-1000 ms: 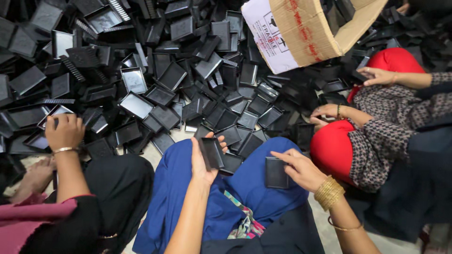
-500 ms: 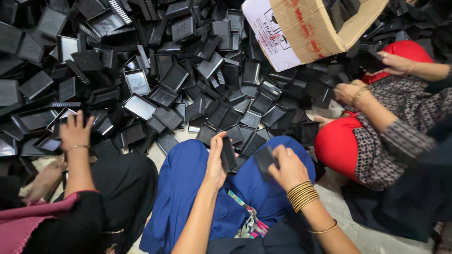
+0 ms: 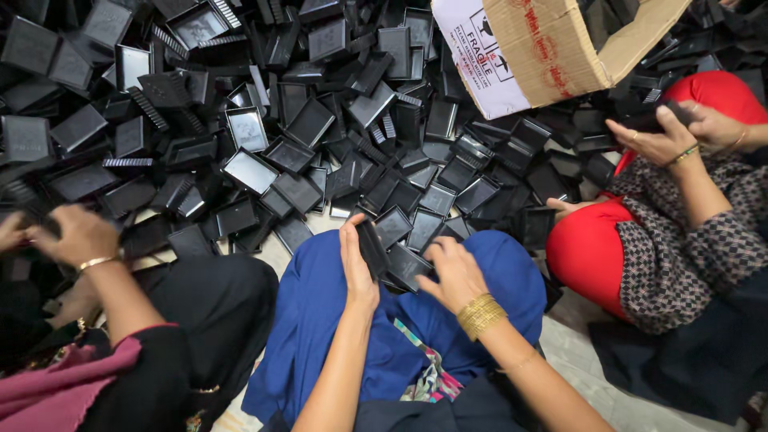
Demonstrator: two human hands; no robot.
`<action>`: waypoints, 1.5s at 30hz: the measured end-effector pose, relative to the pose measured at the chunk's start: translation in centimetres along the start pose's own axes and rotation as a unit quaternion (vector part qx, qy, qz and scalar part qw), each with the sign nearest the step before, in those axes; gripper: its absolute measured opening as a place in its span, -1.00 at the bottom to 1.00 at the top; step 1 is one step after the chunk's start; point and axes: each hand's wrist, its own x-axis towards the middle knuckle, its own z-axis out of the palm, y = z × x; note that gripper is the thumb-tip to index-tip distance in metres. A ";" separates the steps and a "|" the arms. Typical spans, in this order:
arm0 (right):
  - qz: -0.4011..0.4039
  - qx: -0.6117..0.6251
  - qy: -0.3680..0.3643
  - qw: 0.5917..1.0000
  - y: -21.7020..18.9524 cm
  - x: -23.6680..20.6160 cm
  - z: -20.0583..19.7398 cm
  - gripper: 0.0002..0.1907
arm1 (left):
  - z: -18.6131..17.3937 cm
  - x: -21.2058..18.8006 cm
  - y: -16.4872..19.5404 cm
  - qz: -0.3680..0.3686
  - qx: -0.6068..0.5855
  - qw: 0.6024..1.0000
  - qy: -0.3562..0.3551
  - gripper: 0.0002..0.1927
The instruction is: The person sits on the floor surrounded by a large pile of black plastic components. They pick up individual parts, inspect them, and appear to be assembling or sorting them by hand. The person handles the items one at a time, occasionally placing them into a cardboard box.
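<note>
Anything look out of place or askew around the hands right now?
The brown cardboard box sits tilted on the loose heap of black rectangular plastic trays, which lie jumbled at all angles across the floor, unstacked. The left hand holds one black tray on edge; the right hand rests on another. No damage is visible.

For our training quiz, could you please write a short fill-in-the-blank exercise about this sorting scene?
1. The left hand holds a flat ____ plastic tray over the lap.
2. The right hand wears gold bangles on its ____.
3. The cardboard box lies at the ____ right of the view.
4. The lap is clothed in ____ fabric.

Missing words: black; wrist; upper; blue
</note>
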 end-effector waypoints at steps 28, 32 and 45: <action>0.100 0.438 -0.096 0.888 -4.1 2.0 0.1 -0.16 | 0.6 -0.3 0.2 -0.054 0.048 0.993 -0.097 -0.48; 0.097 0.448 -0.094 0.884 -3.6 2.1 0.2 -0.14 | 0.7 -0.4 0.4 -0.044 0.038 0.993 -0.100 -0.47; 0.121 0.454 -0.102 0.877 -3.5 2.4 0.2 -0.09 | 0.6 -0.4 -0.2 0.027 0.130 0.984 -0.116 -0.43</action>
